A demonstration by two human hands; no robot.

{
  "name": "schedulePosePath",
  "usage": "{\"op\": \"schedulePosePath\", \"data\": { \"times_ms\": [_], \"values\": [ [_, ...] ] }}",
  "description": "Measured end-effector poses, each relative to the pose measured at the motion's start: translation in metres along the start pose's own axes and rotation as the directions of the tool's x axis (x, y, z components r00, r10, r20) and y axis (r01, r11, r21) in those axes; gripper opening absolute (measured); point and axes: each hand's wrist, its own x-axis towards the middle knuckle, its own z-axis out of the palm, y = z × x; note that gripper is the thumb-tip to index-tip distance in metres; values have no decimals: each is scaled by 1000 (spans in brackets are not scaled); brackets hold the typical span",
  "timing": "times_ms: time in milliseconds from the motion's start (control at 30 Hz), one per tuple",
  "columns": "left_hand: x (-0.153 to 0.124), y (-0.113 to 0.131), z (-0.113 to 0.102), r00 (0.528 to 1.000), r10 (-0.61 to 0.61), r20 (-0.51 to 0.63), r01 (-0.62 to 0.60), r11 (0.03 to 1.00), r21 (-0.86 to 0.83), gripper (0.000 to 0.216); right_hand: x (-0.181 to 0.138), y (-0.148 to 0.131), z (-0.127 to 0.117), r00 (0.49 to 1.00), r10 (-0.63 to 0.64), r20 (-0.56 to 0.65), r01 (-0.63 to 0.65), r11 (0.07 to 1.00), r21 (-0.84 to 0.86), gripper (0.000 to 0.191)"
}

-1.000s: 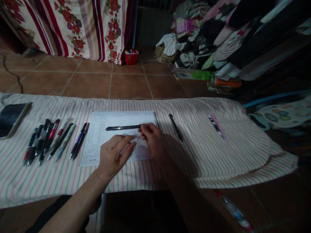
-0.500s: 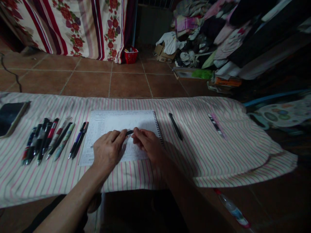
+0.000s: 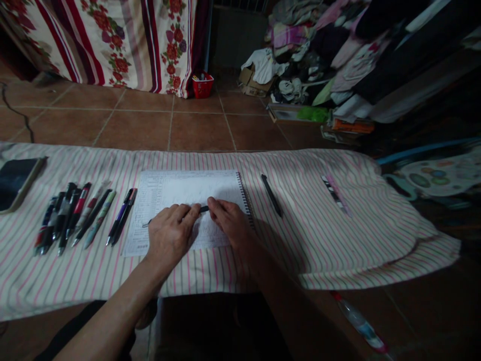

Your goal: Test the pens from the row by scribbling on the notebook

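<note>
Over a spiral notebook (image 3: 184, 181) with printed and written pages, both hands hold a dark pen (image 3: 204, 209). My left hand (image 3: 171, 230) is closed around its middle, and a thin tip sticks out past the left side of that hand. The fingertips of my right hand (image 3: 227, 218) pinch the pen's right end. Most of the pen is hidden under the left fingers. To the right of the notebook a black pen (image 3: 271, 195) lies alone on the striped cloth.
Several pens (image 3: 71, 218) lie side by side at the left, with two more pens (image 3: 121, 217) beside the notebook. A phone (image 3: 18, 183) rests at the far left of the striped cloth (image 3: 330, 250). A black-and-white item (image 3: 332, 192) and a pink strip (image 3: 338, 195) lie right.
My left hand has shifted slightly right and the pen with it, its left tip now showing more clearly. The right hand has barely moved.
</note>
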Motion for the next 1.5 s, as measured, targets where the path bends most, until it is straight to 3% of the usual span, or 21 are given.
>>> {"op": "schedulePosePath", "data": {
  "times_ms": [167,400,667,900,1033,1167,1300,1500],
  "values": [
    [0,2,1,1000,-8,-10,9,999,35,24,-1,-1,1,992,-99,-78,85,982,-166,43],
    [4,5,-8,998,-45,47,40,995,93,24,-5,-5,2,985,-159,-68,137,959,-249,39],
    [4,-2,-8,982,-136,128,139,990,-11,32,-1,4,6,969,-246,-1,240,949,-203,31],
    [1,-11,-8,958,-202,203,236,958,-163,38,-5,-3,4,941,-337,33,334,906,-260,22],
    [-2,-11,-8,970,-188,153,205,974,-99,37,-3,-4,6,966,-245,79,255,954,-159,19],
    [-3,-8,-6,988,-142,65,144,989,-27,33,-2,-1,6,989,-108,106,116,991,-73,33],
    [-3,-5,-4,997,-75,12,75,997,-9,28,-1,0,3,991,-108,80,121,977,-178,43],
    [0,-1,-1,997,-76,19,77,997,-29,27,-1,-1,2,982,-186,26,185,933,-309,37]
  ]
}}
